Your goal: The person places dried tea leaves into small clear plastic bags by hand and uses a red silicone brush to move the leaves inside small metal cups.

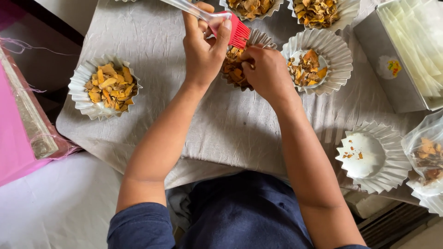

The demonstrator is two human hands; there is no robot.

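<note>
Red silicone pastry brush with a clear handle sits far centre, gripped in the left hand, fingers closed round the handle, bristle head angled down and right over a fluted paper cup. That cup holds orange-brown dried chips and lies mostly hidden under both hands. Right hand is just right of the left, fingers curled down into the chips, pinching at them; what exactly it grips, can't tell.

Right of it, a second fluted cup with the same chips. Two more filled cups at the far edge, one far centre, one far right, both cut off by the frame. Lone filled cup far left, well apart from the hands. Near right, an almost bare fluted cup with only crumbs. Just right of it, a clear plastic bag with chips inside. Far right, a metal box of clear sleeves.

All on a counter under a wrinkled grey cloth. Pink wrapped item at left edge. Navy clothing on the person, near centre.
</note>
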